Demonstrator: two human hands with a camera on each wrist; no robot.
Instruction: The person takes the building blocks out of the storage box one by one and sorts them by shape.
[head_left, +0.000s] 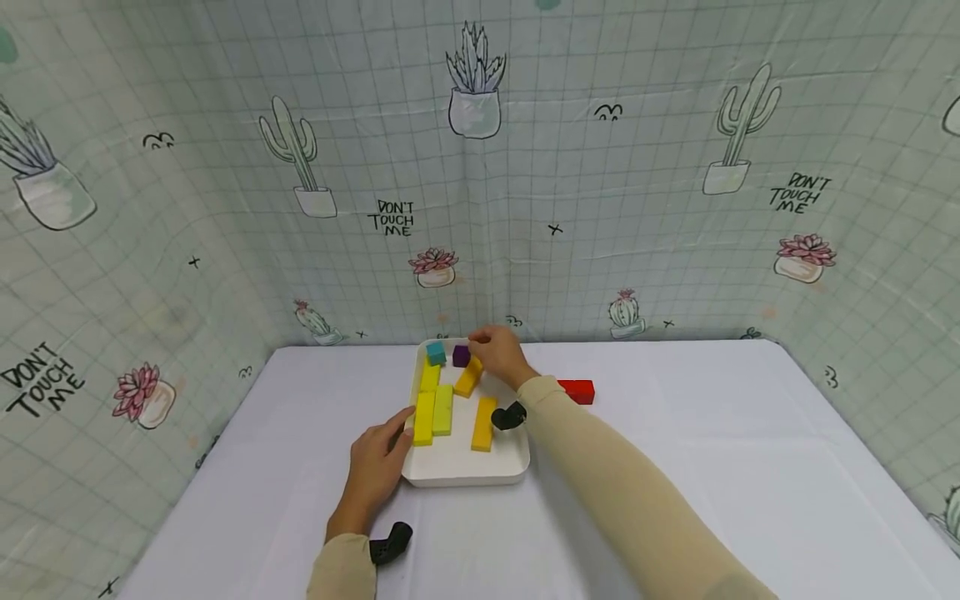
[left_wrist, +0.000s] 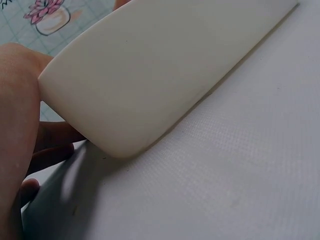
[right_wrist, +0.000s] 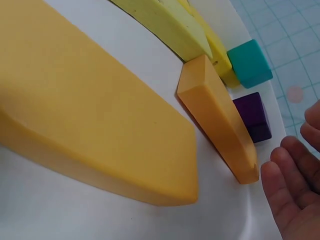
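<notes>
A white tray [head_left: 465,468] holds several coloured blocks. My left hand [head_left: 378,458] grips its left side near the front corner, with the thumb at the rim and fingers against the outer wall in the left wrist view. Over the far end of the tray, my right hand [head_left: 501,354] has loosely bent fingers and nothing visible between them. Its fingertips are beside the purple cube [right_wrist: 254,117] and the far end of a tilted orange block [right_wrist: 220,120]. A teal cube [head_left: 436,352] sits in the far left corner.
Yellow blocks [head_left: 423,418] and a lime block [head_left: 442,408] lie along the tray's left side. Another orange block [head_left: 483,423] lies on the right. Outside the tray, a red block [head_left: 577,392] is partly behind the right sleeve. A patterned cloth backs the white table [head_left: 720,467].
</notes>
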